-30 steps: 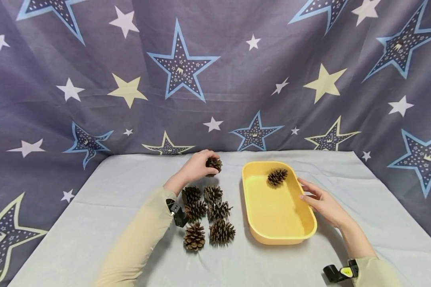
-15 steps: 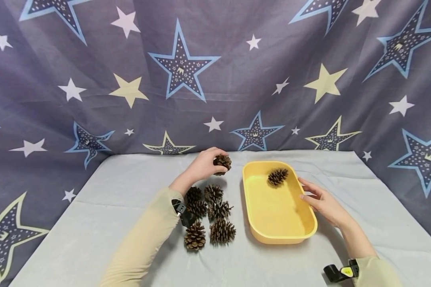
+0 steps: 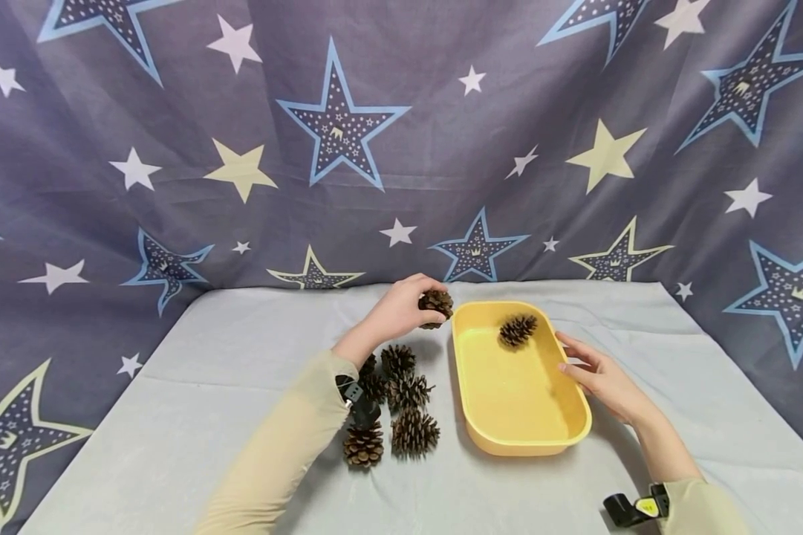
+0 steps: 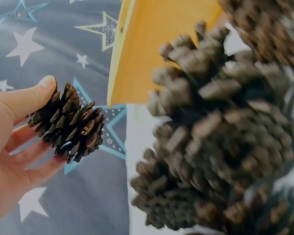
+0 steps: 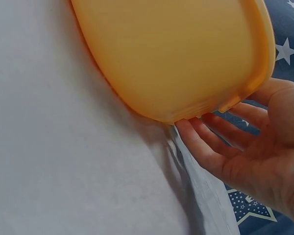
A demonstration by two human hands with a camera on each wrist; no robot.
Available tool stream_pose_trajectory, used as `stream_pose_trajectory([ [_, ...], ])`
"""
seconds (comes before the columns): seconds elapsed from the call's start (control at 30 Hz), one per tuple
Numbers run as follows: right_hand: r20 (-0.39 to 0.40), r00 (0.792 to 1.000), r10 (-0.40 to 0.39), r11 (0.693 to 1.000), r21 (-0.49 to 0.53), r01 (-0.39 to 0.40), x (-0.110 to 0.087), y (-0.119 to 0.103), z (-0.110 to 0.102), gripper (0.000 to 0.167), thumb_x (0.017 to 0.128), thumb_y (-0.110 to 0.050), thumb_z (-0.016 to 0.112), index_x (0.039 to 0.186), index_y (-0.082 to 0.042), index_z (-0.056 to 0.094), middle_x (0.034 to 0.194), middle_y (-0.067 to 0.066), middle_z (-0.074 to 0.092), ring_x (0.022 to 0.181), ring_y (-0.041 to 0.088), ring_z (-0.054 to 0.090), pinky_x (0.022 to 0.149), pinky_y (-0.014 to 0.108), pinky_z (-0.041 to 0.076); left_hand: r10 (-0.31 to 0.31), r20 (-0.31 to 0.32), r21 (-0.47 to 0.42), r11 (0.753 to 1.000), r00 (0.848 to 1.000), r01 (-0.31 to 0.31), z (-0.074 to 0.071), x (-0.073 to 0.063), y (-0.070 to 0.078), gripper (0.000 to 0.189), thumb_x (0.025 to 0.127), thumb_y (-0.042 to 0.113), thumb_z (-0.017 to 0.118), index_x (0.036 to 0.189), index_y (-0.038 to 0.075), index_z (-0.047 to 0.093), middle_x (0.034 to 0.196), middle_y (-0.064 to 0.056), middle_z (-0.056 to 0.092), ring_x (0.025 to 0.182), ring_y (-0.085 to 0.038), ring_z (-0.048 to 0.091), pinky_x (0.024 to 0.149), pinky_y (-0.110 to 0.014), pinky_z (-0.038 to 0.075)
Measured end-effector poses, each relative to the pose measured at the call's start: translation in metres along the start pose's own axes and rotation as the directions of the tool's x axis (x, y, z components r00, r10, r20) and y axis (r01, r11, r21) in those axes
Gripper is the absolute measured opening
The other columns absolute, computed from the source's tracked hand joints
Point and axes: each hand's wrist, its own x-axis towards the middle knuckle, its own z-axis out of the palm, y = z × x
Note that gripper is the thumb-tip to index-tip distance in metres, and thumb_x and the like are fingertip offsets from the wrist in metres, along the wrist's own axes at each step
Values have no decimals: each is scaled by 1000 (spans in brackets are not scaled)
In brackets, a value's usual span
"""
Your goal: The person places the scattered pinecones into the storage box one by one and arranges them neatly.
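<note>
My left hand (image 3: 397, 308) grips a brown pine cone (image 3: 436, 306) between thumb and fingers, raised just left of the yellow plastic tub (image 3: 501, 447). The left wrist view shows this pine cone (image 4: 71, 125) on its side, scales spread. Another pine cone (image 3: 518, 330) lies inside the tub near its far right corner. With fingertips at the tub's outer right wall and thumb by the rim, my right hand (image 3: 608, 386) touches the tub. Its fingers (image 5: 206, 149) are fairly straight along the wall in the right wrist view.
Several pine cones (image 3: 414, 432) stand in two rough columns left of the tub; my left forearm and wrist camera partly cover the left column. A pale cloth (image 3: 174, 416) covers the table. A grey curtain with stars (image 3: 401, 148) hangs behind it.
My left hand has carried its pine cone rightward from the far end of the columns toward the tub. My right hand and the tub have stayed put.
</note>
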Motion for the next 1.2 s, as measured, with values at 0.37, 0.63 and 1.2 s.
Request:
stream_pose_trajectory([
  [0.37,3,1000,-17,1000,-6,17,1,1,0,61,92,-15,52,143,1,21,123,29,41,91,5,59,68,25,53,-3,21,-64,998,1000,4,13,14,22,44,79,30,70,118,16,58,118,0,56,108,-17,52,92,-32,44],
  [0.63,-3,1000,-14,1000,-13,14,1,1,1,61,92,-15,52,142,1,21,124,29,41,90,4,59,67,24,53,6,33,-69,998,999,-4,28,25,30,44,77,29,72,116,15,58,117,0,59,109,-17,53,94,-30,42],
  [1.2,-6,1000,-8,1000,17,8,1,0,1,61,92,-14,52,143,0,21,126,32,39,91,4,58,67,23,52,-22,96,-5,1000,995,23,56,49,44,47,74,27,75,116,14,59,117,-2,61,110,-18,54,97,-26,39],
])
